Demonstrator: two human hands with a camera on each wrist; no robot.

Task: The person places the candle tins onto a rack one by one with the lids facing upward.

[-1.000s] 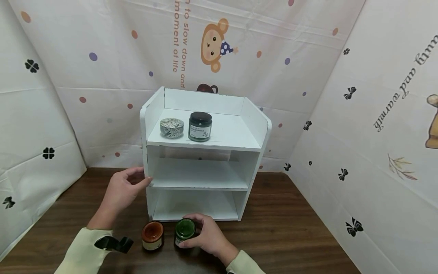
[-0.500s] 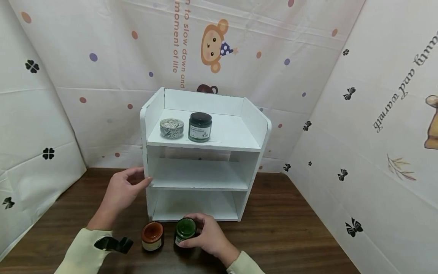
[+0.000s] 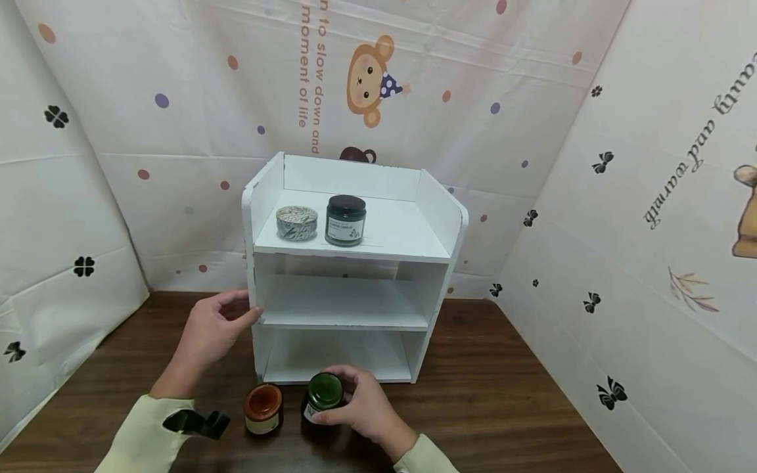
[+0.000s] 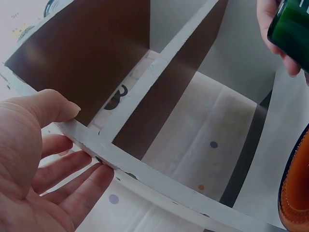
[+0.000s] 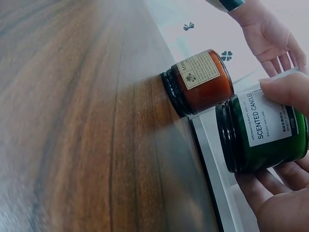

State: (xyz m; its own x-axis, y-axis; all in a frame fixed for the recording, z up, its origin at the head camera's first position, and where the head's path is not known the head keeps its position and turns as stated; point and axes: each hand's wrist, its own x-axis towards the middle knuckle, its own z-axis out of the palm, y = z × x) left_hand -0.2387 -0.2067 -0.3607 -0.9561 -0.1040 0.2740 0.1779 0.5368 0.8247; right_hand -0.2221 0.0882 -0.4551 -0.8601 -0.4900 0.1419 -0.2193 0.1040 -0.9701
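Observation:
My right hand (image 3: 369,407) holds a green glass scented candle jar (image 5: 265,130) between thumb and fingers, in front of the shelf. The jar is bottom up, its black lid facing down, and it looks slightly raised off the table. Beside it on the left, an orange candle jar (image 3: 263,410) stands upside down on its black lid. My left hand (image 3: 208,328) grips the left side panel of the white shelf (image 4: 128,113), thumb at the inner front edge and fingers along the outside.
On the shelf's top board are a round patterned tin (image 3: 297,223) and a dark green candle jar (image 3: 345,221) with a black lid. Below are two compartments. The brown wooden table (image 3: 497,394) extends to both sides, with printed cloth (image 3: 473,131) behind.
My right hand has moved the green candle jar slightly up and to the right, tilting it a little. The left hand and the orange jar stay put.

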